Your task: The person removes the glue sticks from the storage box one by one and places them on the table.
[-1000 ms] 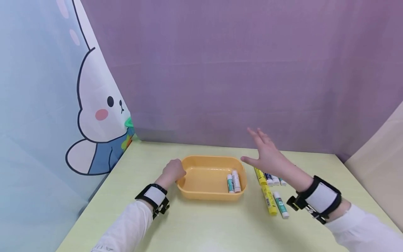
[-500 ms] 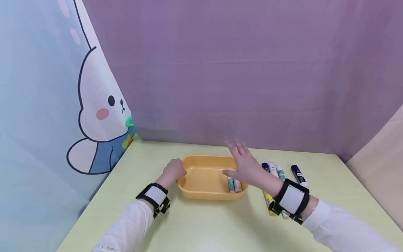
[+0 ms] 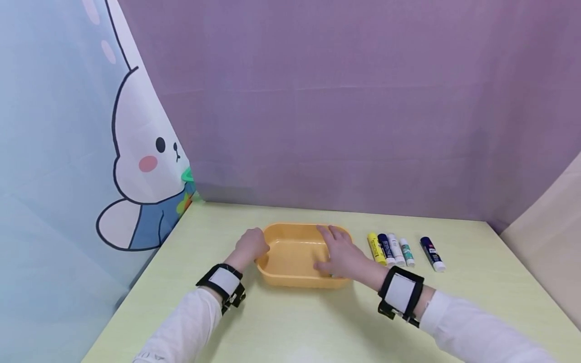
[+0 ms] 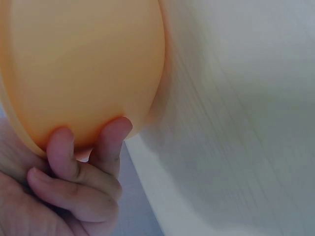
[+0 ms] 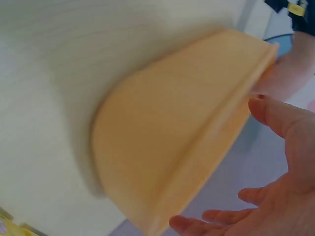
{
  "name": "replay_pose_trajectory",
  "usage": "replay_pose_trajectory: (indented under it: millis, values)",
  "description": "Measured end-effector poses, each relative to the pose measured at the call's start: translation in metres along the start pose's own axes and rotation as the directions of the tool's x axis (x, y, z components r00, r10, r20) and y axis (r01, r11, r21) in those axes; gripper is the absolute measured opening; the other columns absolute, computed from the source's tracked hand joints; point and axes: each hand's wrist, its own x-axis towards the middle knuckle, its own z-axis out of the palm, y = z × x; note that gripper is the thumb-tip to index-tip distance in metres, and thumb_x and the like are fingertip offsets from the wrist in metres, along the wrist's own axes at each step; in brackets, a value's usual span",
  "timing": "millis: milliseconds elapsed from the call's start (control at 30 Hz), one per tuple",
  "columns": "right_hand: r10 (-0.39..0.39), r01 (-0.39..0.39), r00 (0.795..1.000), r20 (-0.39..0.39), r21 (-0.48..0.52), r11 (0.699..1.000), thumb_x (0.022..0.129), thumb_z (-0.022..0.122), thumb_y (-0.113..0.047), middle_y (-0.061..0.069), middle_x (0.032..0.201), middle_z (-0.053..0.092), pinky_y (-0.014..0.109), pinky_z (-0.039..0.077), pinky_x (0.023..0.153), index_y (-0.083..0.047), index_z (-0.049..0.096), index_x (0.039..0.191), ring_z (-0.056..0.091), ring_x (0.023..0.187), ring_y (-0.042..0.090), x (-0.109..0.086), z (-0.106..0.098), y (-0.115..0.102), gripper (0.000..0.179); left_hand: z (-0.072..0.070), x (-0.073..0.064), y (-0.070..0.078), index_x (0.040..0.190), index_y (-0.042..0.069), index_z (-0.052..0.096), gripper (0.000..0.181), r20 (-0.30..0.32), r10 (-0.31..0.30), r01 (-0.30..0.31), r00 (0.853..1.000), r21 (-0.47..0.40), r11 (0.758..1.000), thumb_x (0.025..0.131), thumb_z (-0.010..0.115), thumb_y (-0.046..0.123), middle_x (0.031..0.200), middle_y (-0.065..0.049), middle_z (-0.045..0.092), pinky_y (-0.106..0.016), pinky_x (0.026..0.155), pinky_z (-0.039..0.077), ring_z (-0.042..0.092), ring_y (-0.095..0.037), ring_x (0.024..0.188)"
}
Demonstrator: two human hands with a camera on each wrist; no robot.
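My left hand point(image 3: 251, 247) grips the left end of an orange plastic basin point(image 3: 295, 281); in the left wrist view its fingers point(image 4: 113, 135) curl against the outer wall. My right hand point(image 3: 344, 256) reaches over the basin's right end, fingers spread and thumb apart. In the right wrist view, the right hand point(image 5: 275, 187) shows beside the rim, holding nothing. Two glue sticks lie in the basin under this hand, almost wholly hidden. To the right, a yellow glue stick point(image 3: 376, 248), a navy one point(image 3: 387, 249), a white one point(image 3: 396, 250) and a teal-and-white one point(image 3: 407, 252) lie in a row.
Farther right, a separate navy glue stick point(image 3: 432, 254) lies on the pale green table point(image 3: 290, 327). The right wrist band point(image 3: 400, 293) covers the spot of two more glue sticks. A purple curtain point(image 3: 336, 111) hangs behind the table.
My right hand has moved left and down from above the row of glue sticks to over the basin, uncovering the row. My left hand keeps its grip on the rim.
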Motion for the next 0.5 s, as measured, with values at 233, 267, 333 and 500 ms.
replay_pose_trajectory:
  millis: [233,267,333,500]
  values:
    - [0.039,-0.038,0.999,0.014,-0.054,0.998,0.075,0.077,-0.038,0.027,0.141,0.038,0.057,0.044,0.094,-0.006,0.027,0.147,0.039,0.126,0.047,0.001,0.016,0.006,0.093,-0.001,-0.001,0.001,0.101,-0.006,0.058,0.023,0.002,-0.002,0.002,1.000,-0.001,1.000,0.085,0.059,0.011,0.064,-0.008,0.059,-0.023,0.040,0.046,0.058,-0.015,0.047]
    - [0.046,-0.044,0.999,0.018,-0.061,0.997,0.074,0.077,-0.037,0.027,0.139,0.040,0.057,0.044,0.094,-0.004,0.029,0.146,0.040,0.125,0.046,0.001,0.017,0.007,0.092,-0.001,-0.001,0.001,0.101,-0.006,0.058,0.024,0.001,-0.001,0.001,1.000,0.000,1.000,0.085,0.059,0.011,0.065,-0.008,0.059,-0.023,0.040,0.047,0.058,-0.015,0.048]
    - [0.064,-0.062,0.998,0.028,-0.080,0.995,0.075,0.077,-0.037,0.028,0.136,0.043,0.055,0.043,0.096,-0.001,0.031,0.144,0.042,0.124,0.045,0.001,0.017,0.006,0.091,-0.001,-0.001,0.001,0.101,-0.006,0.059,0.024,0.001,-0.003,0.003,1.000,0.001,1.000,0.085,0.059,0.011,0.065,-0.008,0.059,-0.023,0.040,0.046,0.058,-0.015,0.048]
    - [0.104,-0.093,0.993,0.062,-0.163,0.982,0.076,0.076,-0.037,0.029,0.126,0.049,0.051,0.045,0.095,0.010,0.039,0.134,0.048,0.117,0.042,0.004,0.017,0.006,0.083,-0.002,-0.002,0.002,0.100,-0.005,0.059,0.022,0.000,-0.010,0.010,1.000,0.000,1.000,0.084,0.058,0.011,0.064,-0.008,0.060,-0.023,0.040,0.046,0.058,-0.015,0.047]
